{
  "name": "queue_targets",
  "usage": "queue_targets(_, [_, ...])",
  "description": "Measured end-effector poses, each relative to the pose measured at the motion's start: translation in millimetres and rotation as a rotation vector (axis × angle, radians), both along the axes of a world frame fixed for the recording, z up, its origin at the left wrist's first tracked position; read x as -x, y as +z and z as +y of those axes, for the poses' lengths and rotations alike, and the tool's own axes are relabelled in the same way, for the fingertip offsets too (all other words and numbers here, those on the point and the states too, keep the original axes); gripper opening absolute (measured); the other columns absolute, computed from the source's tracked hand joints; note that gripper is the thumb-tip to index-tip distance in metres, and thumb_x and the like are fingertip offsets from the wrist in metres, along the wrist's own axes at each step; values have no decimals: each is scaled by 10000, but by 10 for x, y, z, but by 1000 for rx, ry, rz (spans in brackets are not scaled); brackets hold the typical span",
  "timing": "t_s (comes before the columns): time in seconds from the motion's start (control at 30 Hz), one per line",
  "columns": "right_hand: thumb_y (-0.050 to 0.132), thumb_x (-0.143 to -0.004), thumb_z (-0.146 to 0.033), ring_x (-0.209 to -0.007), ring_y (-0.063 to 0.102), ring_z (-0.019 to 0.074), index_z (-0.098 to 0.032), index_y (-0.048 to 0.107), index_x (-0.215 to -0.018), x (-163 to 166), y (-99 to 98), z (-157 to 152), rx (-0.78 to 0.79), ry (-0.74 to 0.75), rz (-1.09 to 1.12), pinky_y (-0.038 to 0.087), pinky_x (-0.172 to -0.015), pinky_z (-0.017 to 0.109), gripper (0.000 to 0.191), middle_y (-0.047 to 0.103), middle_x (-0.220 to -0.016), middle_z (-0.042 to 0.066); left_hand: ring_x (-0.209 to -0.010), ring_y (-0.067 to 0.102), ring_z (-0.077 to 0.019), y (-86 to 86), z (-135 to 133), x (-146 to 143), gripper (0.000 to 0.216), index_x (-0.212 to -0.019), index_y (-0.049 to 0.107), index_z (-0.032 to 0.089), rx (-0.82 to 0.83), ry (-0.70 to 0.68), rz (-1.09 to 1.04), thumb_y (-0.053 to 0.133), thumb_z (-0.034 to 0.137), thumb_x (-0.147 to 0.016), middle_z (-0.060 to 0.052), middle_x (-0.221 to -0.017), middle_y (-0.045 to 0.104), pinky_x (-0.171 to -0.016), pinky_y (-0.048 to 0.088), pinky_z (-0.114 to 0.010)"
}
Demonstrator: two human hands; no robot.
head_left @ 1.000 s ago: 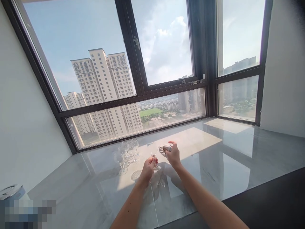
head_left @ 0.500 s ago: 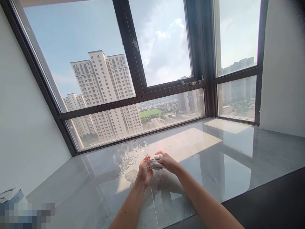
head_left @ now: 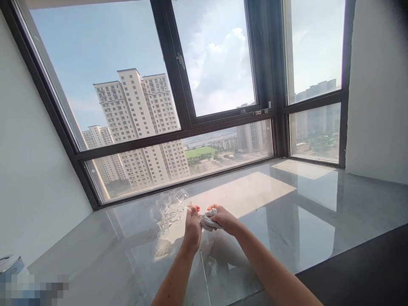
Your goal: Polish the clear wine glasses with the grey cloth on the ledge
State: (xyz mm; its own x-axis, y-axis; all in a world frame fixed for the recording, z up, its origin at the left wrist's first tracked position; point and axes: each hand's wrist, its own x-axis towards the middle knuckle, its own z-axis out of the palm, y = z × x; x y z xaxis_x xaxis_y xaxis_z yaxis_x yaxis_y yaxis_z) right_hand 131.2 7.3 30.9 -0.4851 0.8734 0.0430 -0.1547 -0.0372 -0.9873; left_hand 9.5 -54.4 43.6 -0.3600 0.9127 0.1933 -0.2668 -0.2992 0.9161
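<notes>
My left hand [head_left: 193,227] is closed around a clear stemmed glass [head_left: 182,196], which tilts so that its bowl points up and to the left. Fingers of that hand partly hide the stem. A bunched white cloth [head_left: 208,222] is gripped in my right hand [head_left: 224,220], close against the left hand. It covers the end of the glass on that side, so the foot is hidden. Left of my hands, several clear stemmed glasses [head_left: 162,231] stand upright in a cluster and overlap one another.
A glossy grey stone sill [head_left: 251,221] lies under my hands, with sunlight and reflections on it. Dark window frames [head_left: 223,121] border it behind. At the lower left stands a partly blurred container [head_left: 12,265]. White walls [head_left: 378,110] close both sides.
The glass in my left hand has tipped further to the left, and that hand has turned with it. The cloth in my right hand has bunched into a rounder shape at the glass's other end.
</notes>
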Motion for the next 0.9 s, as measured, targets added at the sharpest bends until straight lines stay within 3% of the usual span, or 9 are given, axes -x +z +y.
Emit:
queue_targets(0.17, [706,-498,-187,-545,510,126,-210,521,-933,-4,63,-70,72,116,123,364,-465,236,473,591,-680,-38,-868,534,-168,-39,49,45,423,-932,520,201,-46,227,367,526,620,-874,-37,-968,553,-793,443,-304])
queue_targets(0.47, [698,-531,-174,-527,490,104,-193,572,-797,-32,66,-63,173,81,216,349,-458,221,295,585,-672,-25,-772,498,-145,-58,126,137,269,-881,461,208,-7,243,446,536,465,-899,9,-824,499,-778,427,-292])
queue_targets(0.6, [684,-604,-246,-574,544,140,-214,574,-811,-87,58,121,135,-225,311,408,-485,247,236,598,-705,4,-752,503,-143,-76,112,198,212,-872,458,210,18,255,472,510,412,-906,14,-799,504,-760,436,-288])
queue_targets(0.7, [680,-659,-320,-718,619,182,-238,510,-965,-212,76,255,84,-633,371,487,-593,285,360,630,-841,24,-760,526,-168,-164,124,185,157,-848,505,202,40,222,647,490,349,-901,-11,-788,552,-771,448,-315])
queue_targets(0.8, [712,-671,-351,-813,637,214,-245,438,-1083,-332,97,294,-42,-1058,328,506,-700,335,506,628,-897,32,-950,561,-232,-267,202,60,135,-868,604,205,92,213,894,480,255,-876,-62,-890,650,-902,429,-376])
queue_targets(0.9, [700,-706,-389,-768,630,215,-234,432,-1096,-382,112,269,-197,-1208,244,491,-721,352,498,627,-846,28,-1064,564,-246,-323,391,-132,204,-877,654,229,156,175,987,455,188,-855,-60,-971,692,-949,418,-378])
